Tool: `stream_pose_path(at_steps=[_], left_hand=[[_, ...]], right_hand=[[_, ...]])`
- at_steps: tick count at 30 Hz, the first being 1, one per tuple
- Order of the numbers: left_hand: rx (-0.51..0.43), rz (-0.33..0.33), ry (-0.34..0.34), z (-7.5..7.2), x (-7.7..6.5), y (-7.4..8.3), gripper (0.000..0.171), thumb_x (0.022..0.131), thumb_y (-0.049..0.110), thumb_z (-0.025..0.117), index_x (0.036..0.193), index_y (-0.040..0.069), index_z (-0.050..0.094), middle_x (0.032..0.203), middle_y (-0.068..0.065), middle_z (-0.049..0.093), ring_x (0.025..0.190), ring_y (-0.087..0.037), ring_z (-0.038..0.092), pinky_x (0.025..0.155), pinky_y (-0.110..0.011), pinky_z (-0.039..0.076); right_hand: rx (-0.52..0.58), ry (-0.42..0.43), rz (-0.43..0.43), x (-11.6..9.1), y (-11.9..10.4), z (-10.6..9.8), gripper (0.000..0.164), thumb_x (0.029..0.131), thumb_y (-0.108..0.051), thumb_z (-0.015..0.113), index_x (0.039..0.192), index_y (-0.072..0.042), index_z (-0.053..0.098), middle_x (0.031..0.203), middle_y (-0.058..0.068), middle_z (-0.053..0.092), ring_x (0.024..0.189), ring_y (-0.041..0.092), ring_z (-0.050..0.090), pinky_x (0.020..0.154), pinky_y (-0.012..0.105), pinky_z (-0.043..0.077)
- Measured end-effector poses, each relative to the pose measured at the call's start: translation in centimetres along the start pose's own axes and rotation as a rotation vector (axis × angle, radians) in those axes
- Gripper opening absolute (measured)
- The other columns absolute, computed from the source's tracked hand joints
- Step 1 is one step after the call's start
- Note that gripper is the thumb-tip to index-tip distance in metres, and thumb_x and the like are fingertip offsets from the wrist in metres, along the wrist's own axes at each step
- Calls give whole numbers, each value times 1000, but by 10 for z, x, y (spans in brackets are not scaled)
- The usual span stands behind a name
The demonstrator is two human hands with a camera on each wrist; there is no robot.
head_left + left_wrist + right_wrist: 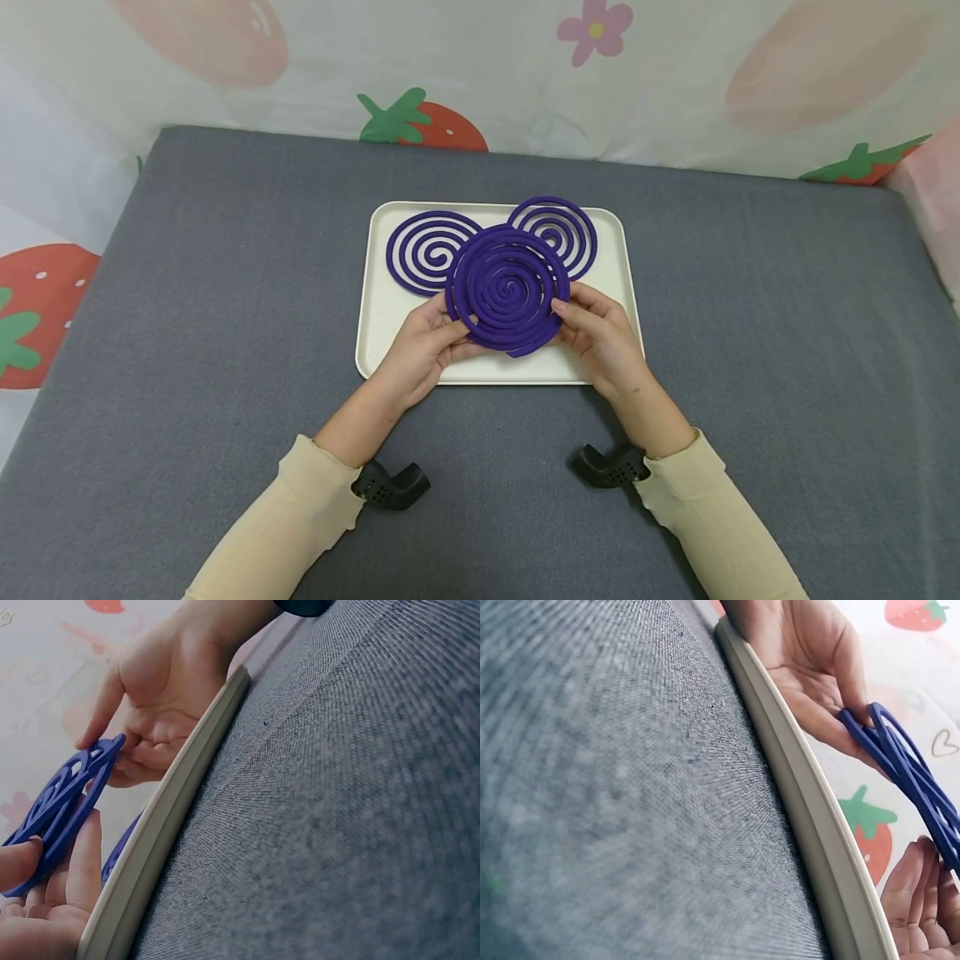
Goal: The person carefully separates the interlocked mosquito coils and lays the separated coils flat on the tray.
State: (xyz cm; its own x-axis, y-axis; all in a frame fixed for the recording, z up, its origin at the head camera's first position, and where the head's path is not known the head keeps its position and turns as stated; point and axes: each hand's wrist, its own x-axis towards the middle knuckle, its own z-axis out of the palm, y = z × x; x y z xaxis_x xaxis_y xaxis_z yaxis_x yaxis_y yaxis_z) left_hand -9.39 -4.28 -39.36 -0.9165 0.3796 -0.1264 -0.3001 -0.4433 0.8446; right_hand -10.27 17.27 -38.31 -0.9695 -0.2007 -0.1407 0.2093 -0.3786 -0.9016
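Note:
A dense purple mosquito coil (510, 289), its strands wound closely and partly overlapping, is held between both hands above the tray. My left hand (420, 346) pinches its lower left edge, thumb on top and fingers beneath. On the right rim, my right hand (603, 337) grips with thumb above and fingers under. Both wrist views show the coil (64, 799) tilted, with some strands (911, 776) crossing and standing apart. Behind it, a looser coil (438, 262) lies at the tray's left. Another loose coil (552, 236) overlaps the back right rim; the held coil partly covers both.
The white rectangular tray (390, 342) rests on a grey cloth-covered table (765, 333). A strawberry-patterned curtain (495, 75) hangs along the back. Black wrist devices (390, 486) sit at both cuffs, just above the cloth.

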Motion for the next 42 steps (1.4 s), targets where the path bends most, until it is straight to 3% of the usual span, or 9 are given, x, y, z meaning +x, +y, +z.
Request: stream_pose_path(at_steps=[7,17,32,42], left_hand=[[6,-1,-12,0,-1,0,47,94,-11,38,140,-12,27,123,-29,52,94,-15,65,82,-32,55],[-14,-4,-19,0,-1,0,47,94,-11,38,140,-12,27,115,-18,58,93,-16,66,80,-31,55],[-24,7,-45,1,-2,2,47,94,-10,37,139,-15,26,107,-10,62,90,-16,66,80,-32,55],[-82,-6,-41,0,-2,2,38,99,-3,33,135,-15,32,98,-3,69,87,-15,68,77,-30,56]], right_hand=[[57,-3,-16,0,1,-1,34,101,-9,37,91,-14,70,83,0,69,70,12,64,60,25,55],[108,19,-17,-1,1,-2,36,100,-5,38,85,-13,70,79,-1,68,69,11,63,61,24,54],[104,-42,-41,1,2,-4,29,99,-8,41,89,-10,68,78,0,67,67,10,61,58,22,53],[76,1,-37,0,1,-2,33,99,-3,39,86,-12,67,76,-1,66,67,9,60,59,21,51]])
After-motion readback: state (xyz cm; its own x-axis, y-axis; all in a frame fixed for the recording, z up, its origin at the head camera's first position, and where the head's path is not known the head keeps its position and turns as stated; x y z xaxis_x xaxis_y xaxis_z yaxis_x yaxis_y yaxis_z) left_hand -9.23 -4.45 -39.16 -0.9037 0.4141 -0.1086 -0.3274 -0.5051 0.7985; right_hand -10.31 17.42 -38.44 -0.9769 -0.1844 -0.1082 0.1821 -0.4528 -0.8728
